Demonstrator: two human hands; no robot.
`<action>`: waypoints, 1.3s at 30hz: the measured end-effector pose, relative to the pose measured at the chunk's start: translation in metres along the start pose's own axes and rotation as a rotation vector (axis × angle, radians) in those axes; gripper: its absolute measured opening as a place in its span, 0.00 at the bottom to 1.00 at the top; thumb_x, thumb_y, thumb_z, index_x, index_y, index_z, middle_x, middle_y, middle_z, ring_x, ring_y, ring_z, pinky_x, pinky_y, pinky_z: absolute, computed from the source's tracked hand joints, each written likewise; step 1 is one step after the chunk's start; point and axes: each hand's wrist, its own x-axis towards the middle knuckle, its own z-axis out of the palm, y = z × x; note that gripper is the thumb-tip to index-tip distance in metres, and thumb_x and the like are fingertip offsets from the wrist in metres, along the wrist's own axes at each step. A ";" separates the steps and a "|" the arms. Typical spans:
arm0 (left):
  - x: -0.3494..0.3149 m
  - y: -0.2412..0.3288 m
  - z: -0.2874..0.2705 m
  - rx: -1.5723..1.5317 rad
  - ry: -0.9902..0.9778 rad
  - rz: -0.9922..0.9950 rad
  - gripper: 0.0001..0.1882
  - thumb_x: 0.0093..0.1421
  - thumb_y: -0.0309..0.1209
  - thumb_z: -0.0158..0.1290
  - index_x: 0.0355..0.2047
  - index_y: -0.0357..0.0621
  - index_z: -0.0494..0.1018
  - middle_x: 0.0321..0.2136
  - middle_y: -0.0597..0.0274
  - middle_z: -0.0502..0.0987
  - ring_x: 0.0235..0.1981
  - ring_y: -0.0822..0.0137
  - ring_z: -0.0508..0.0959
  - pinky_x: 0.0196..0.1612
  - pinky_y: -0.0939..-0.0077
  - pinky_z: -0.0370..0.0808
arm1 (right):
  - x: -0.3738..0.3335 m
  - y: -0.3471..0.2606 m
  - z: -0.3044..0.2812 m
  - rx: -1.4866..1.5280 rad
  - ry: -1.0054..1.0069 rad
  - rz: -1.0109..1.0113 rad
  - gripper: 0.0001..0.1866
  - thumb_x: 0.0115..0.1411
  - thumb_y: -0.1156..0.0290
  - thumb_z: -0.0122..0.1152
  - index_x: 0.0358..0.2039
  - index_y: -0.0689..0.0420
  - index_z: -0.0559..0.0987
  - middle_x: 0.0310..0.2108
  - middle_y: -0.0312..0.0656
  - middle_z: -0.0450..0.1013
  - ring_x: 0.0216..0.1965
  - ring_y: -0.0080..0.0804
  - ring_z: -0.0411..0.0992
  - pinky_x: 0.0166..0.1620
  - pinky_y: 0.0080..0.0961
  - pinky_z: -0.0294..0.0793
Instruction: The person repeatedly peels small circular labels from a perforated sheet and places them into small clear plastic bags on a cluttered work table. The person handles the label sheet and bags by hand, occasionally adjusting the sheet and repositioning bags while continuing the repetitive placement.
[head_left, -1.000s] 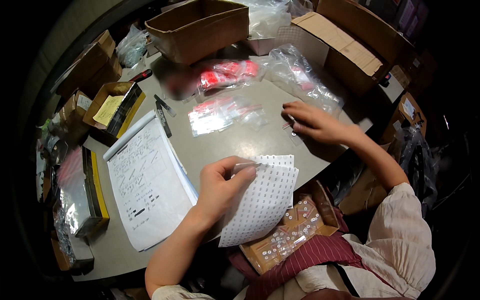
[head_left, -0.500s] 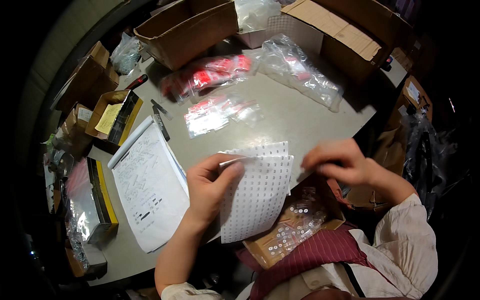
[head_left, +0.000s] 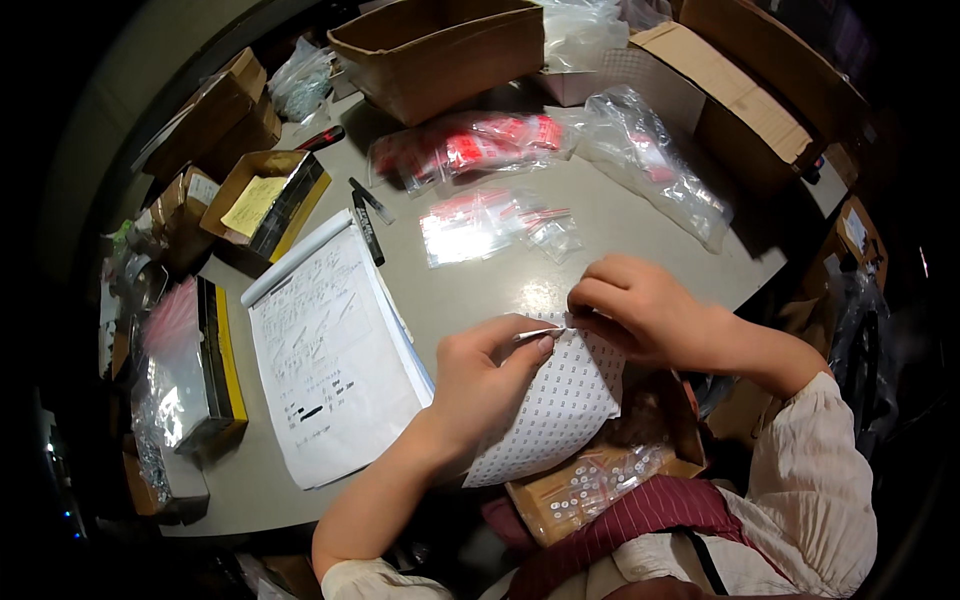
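A white sheet of small printed stickers (head_left: 560,405) bends downward in front of me, above the near table edge. My left hand (head_left: 490,375) pinches its upper left part between thumb and fingers, where the edge is folded over. At the upper right edge, the curled fingers of my right hand (head_left: 645,315) are closed on the sheet; their tips are partly hidden. Below the sheet, a cardboard box (head_left: 690,425) at my lap holds clear bags (head_left: 610,470) with small round white labels.
Left of my hands lies a handwritten notepad (head_left: 330,370), with a black marker (head_left: 367,232) beside it. Flat clear zip bags (head_left: 470,232) and bundled red-and-clear bags (head_left: 470,150) lie beyond. A large cardboard box (head_left: 430,70) stands at the back, and small boxes (head_left: 265,210) line the left.
My right hand has moved left onto the sheet's upper edge. The left hand has shifted right, and the sheet now bends and tilts more. The whole view has shifted slightly.
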 end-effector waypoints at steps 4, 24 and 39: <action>0.003 -0.003 -0.002 -0.158 -0.014 -0.152 0.11 0.64 0.27 0.61 0.44 0.34 0.83 0.34 0.63 0.84 0.35 0.76 0.79 0.40 0.79 0.76 | 0.001 -0.002 -0.002 -0.098 -0.004 -0.144 0.13 0.54 0.79 0.67 0.40 0.60 0.77 0.36 0.46 0.74 0.37 0.47 0.74 0.40 0.38 0.75; 0.009 -0.012 -0.008 -0.123 -0.045 -0.131 0.13 0.63 0.30 0.61 0.44 0.33 0.83 0.36 0.60 0.85 0.39 0.74 0.79 0.45 0.76 0.77 | 0.095 0.075 -0.042 -0.202 -0.502 0.498 0.15 0.60 0.65 0.69 0.39 0.64 0.80 0.34 0.53 0.80 0.34 0.48 0.79 0.38 0.39 0.76; 0.009 -0.016 -0.006 -0.147 -0.040 -0.142 0.13 0.64 0.30 0.60 0.45 0.32 0.82 0.36 0.60 0.85 0.38 0.75 0.79 0.44 0.77 0.77 | 0.078 0.090 0.022 -0.178 -0.078 0.131 0.16 0.62 0.65 0.72 0.35 0.62 0.74 0.31 0.51 0.75 0.32 0.47 0.72 0.38 0.39 0.72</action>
